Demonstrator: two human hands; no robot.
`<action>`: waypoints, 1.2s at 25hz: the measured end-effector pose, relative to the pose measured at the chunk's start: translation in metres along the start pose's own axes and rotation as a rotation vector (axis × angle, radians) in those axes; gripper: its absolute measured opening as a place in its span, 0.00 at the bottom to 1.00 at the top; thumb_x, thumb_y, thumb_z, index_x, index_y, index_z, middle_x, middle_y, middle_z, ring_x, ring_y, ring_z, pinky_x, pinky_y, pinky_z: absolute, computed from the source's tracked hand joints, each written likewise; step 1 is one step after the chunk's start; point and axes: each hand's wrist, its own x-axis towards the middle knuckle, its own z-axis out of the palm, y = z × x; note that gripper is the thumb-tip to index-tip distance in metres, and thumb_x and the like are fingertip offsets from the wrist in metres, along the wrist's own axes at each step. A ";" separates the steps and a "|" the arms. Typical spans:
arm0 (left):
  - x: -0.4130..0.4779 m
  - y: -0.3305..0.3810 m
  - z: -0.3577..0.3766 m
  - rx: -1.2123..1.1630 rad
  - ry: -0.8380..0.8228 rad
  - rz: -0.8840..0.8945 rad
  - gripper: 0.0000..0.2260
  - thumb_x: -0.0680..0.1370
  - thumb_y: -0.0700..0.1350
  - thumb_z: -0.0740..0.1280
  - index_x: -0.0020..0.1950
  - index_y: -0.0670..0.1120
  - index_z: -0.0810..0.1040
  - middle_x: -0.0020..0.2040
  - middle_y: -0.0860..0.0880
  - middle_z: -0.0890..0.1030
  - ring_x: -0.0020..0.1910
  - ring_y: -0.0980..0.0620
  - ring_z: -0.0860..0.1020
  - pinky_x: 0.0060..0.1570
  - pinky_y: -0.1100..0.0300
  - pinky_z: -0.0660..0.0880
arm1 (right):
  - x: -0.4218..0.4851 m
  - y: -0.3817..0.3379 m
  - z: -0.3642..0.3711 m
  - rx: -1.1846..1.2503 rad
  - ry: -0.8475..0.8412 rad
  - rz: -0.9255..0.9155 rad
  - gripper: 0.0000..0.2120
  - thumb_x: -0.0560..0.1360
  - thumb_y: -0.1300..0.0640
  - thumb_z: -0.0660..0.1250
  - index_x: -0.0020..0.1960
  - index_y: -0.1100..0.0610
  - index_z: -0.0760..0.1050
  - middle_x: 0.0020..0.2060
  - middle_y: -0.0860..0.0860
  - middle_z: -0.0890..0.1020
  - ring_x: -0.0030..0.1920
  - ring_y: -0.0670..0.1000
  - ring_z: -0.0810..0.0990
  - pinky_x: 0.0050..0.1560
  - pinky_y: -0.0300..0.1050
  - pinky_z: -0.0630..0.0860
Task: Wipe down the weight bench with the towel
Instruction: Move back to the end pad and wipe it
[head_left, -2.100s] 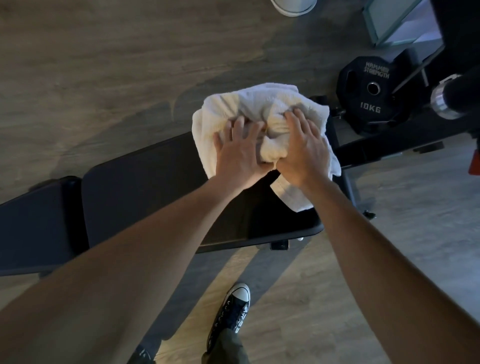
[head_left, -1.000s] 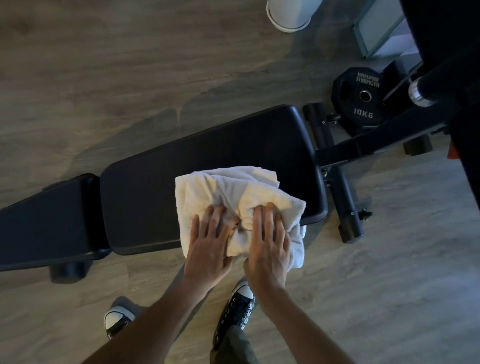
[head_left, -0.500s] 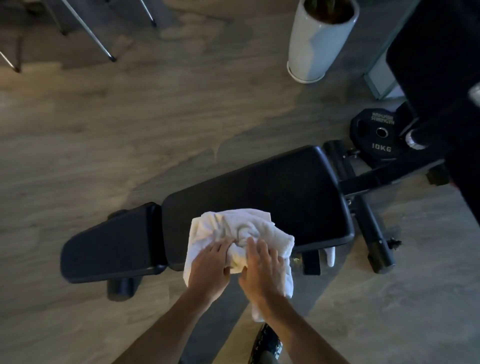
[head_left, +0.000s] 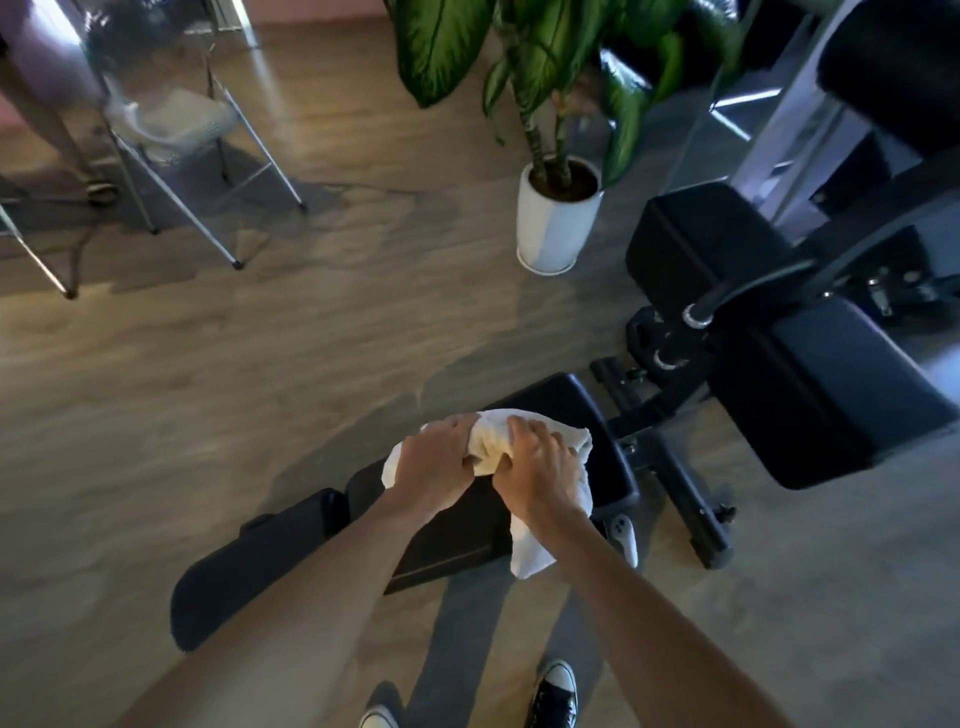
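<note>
A black padded weight bench (head_left: 602, 457) lies flat across the lower middle, its smaller seat pad (head_left: 249, 577) at the left. A white towel (head_left: 524, 545) is bunched above the long pad, one end hanging down off the near edge. My left hand (head_left: 431, 467) and my right hand (head_left: 540, 467) both clutch the bunched towel side by side, fingers curled into the cloth. The towel looks lifted clear of the pad rather than pressed flat.
A potted plant in a white pot (head_left: 556, 228) stands behind the bench. Black gym machine pads (head_left: 821, 384) crowd the right. A folding metal chair (head_left: 171, 135) stands at the far left on the wood floor. My black sneakers (head_left: 553, 696) are at the bottom edge.
My head has risen and the view has tilted up, showing the plant and chair. Both hands went from pressing the towel flat on the near edge to gripping it bunched farther out over the pad.
</note>
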 end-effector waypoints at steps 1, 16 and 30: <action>0.003 0.012 -0.016 0.007 0.003 0.050 0.23 0.79 0.45 0.66 0.74 0.54 0.70 0.68 0.52 0.79 0.65 0.48 0.77 0.59 0.51 0.73 | -0.002 0.001 -0.018 0.014 0.032 0.026 0.18 0.80 0.52 0.62 0.69 0.53 0.68 0.64 0.55 0.79 0.61 0.59 0.79 0.60 0.56 0.76; 0.086 0.388 -0.126 0.050 0.290 0.941 0.28 0.77 0.41 0.68 0.77 0.51 0.68 0.69 0.46 0.79 0.64 0.42 0.79 0.56 0.43 0.81 | -0.057 0.184 -0.321 0.099 0.801 0.397 0.22 0.72 0.61 0.65 0.66 0.54 0.74 0.60 0.55 0.81 0.58 0.61 0.79 0.53 0.56 0.75; 0.190 0.357 0.033 0.441 -0.259 1.003 0.36 0.81 0.61 0.56 0.82 0.59 0.38 0.83 0.50 0.34 0.80 0.44 0.31 0.79 0.41 0.38 | 0.000 0.273 -0.199 0.180 0.270 0.475 0.33 0.79 0.37 0.44 0.82 0.46 0.52 0.83 0.54 0.43 0.82 0.60 0.35 0.79 0.66 0.38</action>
